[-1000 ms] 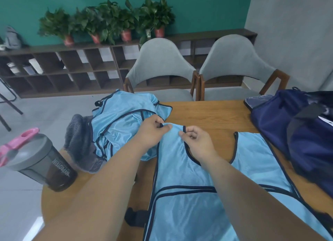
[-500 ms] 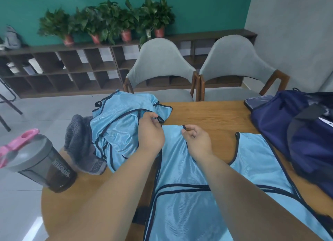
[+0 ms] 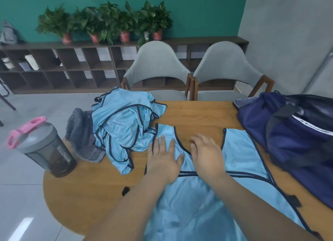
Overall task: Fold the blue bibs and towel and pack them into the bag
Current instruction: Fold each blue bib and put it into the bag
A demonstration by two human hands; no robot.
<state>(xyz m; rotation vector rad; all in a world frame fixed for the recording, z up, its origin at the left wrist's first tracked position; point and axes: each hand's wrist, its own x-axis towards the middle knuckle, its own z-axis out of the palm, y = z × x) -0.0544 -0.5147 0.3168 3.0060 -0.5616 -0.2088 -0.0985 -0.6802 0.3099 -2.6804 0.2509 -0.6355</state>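
A light blue bib [image 3: 239, 156] with dark piping lies spread flat on the wooden table [image 3: 90, 183] in front of me. My left hand [image 3: 163, 158] presses flat on its left shoulder strap, fingers straight. My right hand [image 3: 205, 154] lies flat beside it over the neckline, fingers extended and slightly blurred. A crumpled pile of more blue bibs [image 3: 124, 125] sits to the left, against a grey towel [image 3: 79, 130]. The navy bag [image 3: 288, 138] stands at the right edge of the table.
A grey shaker bottle [image 3: 45, 147] with a pink lid stands at the table's left edge. Two grey chairs [image 3: 156, 73] are pushed in at the far side. A low shelf with potted plants [image 3: 106, 22] lines the back wall.
Both hands let go of the pinched shoulder strap and came down flat on the bib. The strap now lies smooth on the table.
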